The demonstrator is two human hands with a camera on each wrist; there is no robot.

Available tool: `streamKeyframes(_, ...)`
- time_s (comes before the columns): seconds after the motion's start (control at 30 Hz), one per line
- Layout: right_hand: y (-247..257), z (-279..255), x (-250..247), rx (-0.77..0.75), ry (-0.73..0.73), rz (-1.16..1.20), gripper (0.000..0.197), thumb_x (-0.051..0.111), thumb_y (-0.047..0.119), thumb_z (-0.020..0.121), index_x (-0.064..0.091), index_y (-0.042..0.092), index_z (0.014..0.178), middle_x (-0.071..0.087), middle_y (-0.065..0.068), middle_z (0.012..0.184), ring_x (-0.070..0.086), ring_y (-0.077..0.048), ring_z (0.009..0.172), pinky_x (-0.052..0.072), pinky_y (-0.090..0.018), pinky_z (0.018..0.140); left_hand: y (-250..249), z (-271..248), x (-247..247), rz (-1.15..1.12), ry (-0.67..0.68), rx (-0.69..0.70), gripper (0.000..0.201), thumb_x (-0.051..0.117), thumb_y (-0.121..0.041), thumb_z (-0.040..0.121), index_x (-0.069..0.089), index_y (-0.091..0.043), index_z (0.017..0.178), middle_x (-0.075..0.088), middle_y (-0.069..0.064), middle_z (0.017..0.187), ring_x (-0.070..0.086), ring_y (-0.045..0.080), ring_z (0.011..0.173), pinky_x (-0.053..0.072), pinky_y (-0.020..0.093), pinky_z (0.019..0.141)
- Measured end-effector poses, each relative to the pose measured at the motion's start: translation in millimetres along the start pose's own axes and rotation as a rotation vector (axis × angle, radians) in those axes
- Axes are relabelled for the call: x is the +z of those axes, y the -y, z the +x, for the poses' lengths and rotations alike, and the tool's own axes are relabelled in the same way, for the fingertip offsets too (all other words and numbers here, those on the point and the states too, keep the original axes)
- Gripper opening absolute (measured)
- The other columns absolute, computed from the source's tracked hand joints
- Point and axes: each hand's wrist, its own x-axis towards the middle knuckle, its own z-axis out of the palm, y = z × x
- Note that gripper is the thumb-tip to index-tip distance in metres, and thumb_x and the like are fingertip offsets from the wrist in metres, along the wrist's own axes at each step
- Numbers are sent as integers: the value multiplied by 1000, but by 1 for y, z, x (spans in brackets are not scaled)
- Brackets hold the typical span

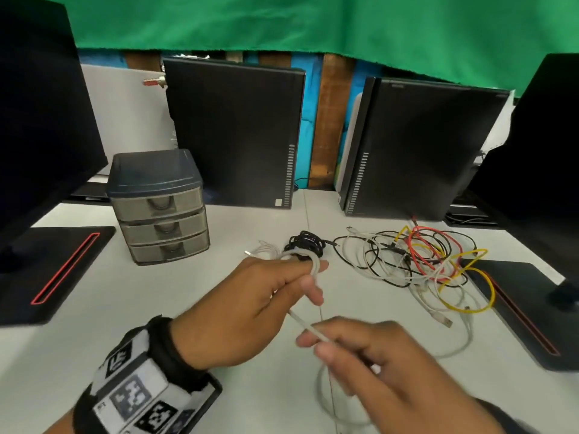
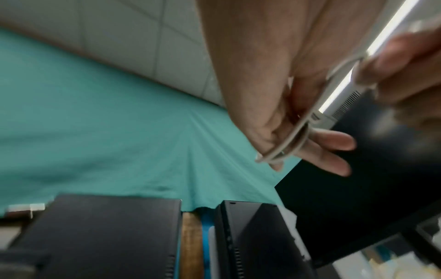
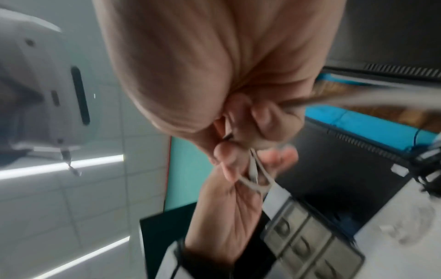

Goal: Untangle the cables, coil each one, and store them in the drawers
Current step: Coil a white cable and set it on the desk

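A white cable (image 1: 308, 327) is being coiled above the tabletop (image 1: 219, 308). A few loops of it are wound round the fingers of the left hand (image 1: 250, 305), which is curled on the small coil, the thumb pressed against the loops; this is confirmed in the left wrist view, where the coil (image 2: 284, 149) is seen hooked over the fingers. The free run of the same cable is pinched between thumb and fingertips of the right hand (image 1: 369, 355), and the slack is seen hanging below it toward 6 o'clock and trailing off toward 3 o'clock.

Judged by what lies on the tabletop, the task is at an early to middle stage. A black cable (image 1: 305, 242) lies bundled at 12 o'clock of the left hand, seemingly already coiled, and a thin white cable (image 1: 263, 250) lies just beside it at its 9 o'clock; whether that one is coiled cannot be told. At 2 o'clock of the hands a tangle (image 1: 419, 261) of red, yellow, black and white cables is left unsorted. The drawer unit (image 1: 159, 208) stands at 10 o'clock of the left hand with all three drawers closed; nothing is visibly stored, though the contents cannot be made out.

What appears to remain: the winding of the present cable, the untangling and coiling of the pile, and the storing of every coil.
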Motion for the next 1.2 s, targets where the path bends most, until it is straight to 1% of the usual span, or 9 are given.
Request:
streamKeyframes(0.13,-3,-3,-29,-103,-317,47,10,67,32,88,77,32,87,74,1,76,61,-17,63,46,-25,59,-12,0,8,-389,298,-149,39,38,-30,106,72,-12,104,70,-11,77,65,3,86,46,26,95)
streamKeyframes(0.3,-17,3,-32,-117,-457,132,8,73,34,84,80,30,83,65,-9,61,48,-29,53,39,-28,49,-12,3,20,-913,374,-138,39,39,-30,107,67,-5,118,50,-3,62,61,10,55,48,36,98)
streamKeyframes(0.4,-31,12,-24,-45,-470,166,13,69,30,92,81,28,93,57,5,55,42,-7,50,36,-15,51,-13,4,15,-1193,317,-63,40,45,-29,104,63,0,125,53,-5,68,62,10,59,47,36,101)
streamKeyframes(0.5,-47,16,1,87,-272,104,18,63,42,94,78,38,103,57,11,57,44,-1,53,40,-19,56,-12,6,9,-1333,96,-11,42,52,-23,101,57,4,133,57,-1,76,66,16,73,42,36,108)
streamKeyframes(0.63,-37,14,27,183,48,92,26,54,31,101,67,46,119,61,7,59,46,1,54,40,-14,62,-5,8,2,-1085,-254,-124,36,58,-27,95,67,-10,125,56,2,75,67,20,83,47,33,104)
streamKeyframes(0.73,-15,14,20,218,149,88,28,49,34,103,58,47,126,63,9,62,48,1,53,38,-8,61,-3,2,3,-713,-323,-172,35,49,-27,94,67,-14,120,65,0,82,70,19,100,48,31,104)
streamKeyframes(0.83,3,16,10,222,164,137,21,50,32,103,62,43,117,59,7,57,45,-2,44,41,-12,52,-2,-10,2,-130,-248,-105,25,44,-33,99,62,-20,108,70,-11,100,63,8,109,49,20,92)
streamKeyframes(0.93,12,22,0,216,145,121,15,54,34,100,68,33,102,52,9,52,42,-10,45,45,-30,47,-2,-26,-4,279,-123,-29,23,35,-37,104,52,-24,95,57,-13,88,57,12,85,47,27,72)
streamKeyframes(1.2,-10,48,-27,40,-277,-379,15,58,43,91,72,40,96,74,8,82,70,-14,77,58,-40,74,-7,-58,-32,389,131,-179,42,35,-51,103,44,-21,75,45,-4,70,46,13,65,41,31,63)
